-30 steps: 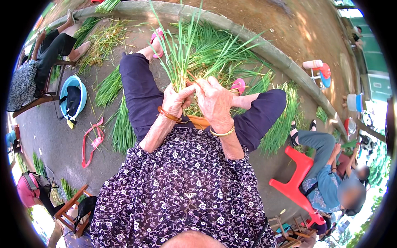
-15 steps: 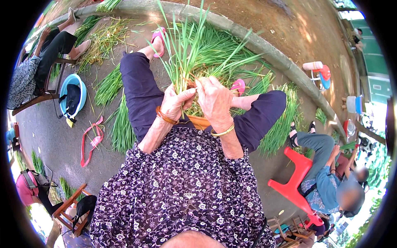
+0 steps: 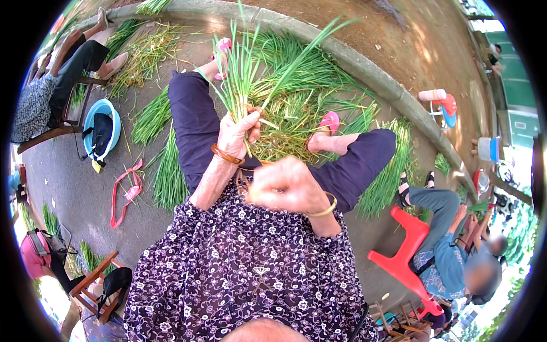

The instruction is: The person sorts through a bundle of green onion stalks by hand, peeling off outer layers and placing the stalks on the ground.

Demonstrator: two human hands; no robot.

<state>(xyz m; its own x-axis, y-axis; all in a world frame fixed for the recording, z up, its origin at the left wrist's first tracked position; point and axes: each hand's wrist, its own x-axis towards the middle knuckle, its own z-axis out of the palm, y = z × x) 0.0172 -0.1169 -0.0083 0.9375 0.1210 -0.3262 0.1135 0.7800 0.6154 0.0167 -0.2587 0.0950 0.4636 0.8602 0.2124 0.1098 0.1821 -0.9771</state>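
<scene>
Head view: green leaf bundle (image 3: 238, 85) beside trimmings heap (image 3: 290, 134).
Left hand (image 3: 235, 137) grips the bundle's base, left of the heap. Right hand (image 3: 288, 185), below the heap, is blurred; grip cannot be determined.

Left of the left hand (image 3: 236, 137), a light blue basin (image 3: 118, 128) holds a black bag (image 3: 101, 134); farther left, a person in a grey patterned top (image 3: 35, 111) sits. Below the basin, a red strap (image 3: 133, 192) lies on the pavement (image 3: 62, 176). Beyond both hands curves a concrete curb (image 3: 364, 60). Right of the right hand (image 3: 289, 187), a red stool (image 3: 413, 242) is near a person in a blue top (image 3: 450, 256).
</scene>
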